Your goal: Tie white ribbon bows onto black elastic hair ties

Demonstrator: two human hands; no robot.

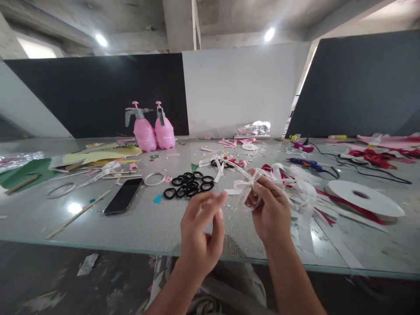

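Your left hand (pixel 200 236) hovers low in the centre of the frame, fingers loosely curled and holding nothing, its fingertips close to a white ribbon bow (pixel 244 186). Your right hand (pixel 271 210), just right of it, pinches that bow at its knot above the table edge; the bow's loops trail right over a heap of white and red ribbon (pixel 295 183).

At upper left of centre, two pink spray bottles (pixel 154 131) stand side by side; what they contain cannot be made out. Left of your hands lie a dark phone (pixel 123 196) and a cluster of black hair ties (pixel 188 183). At the right edge a flat white ribbon spool (pixel 364 197) rests on the glass table (pixel 147 227), which is littered with paper scraps. Black and white panels close off the back. Your forearms are cut off at the bottom.
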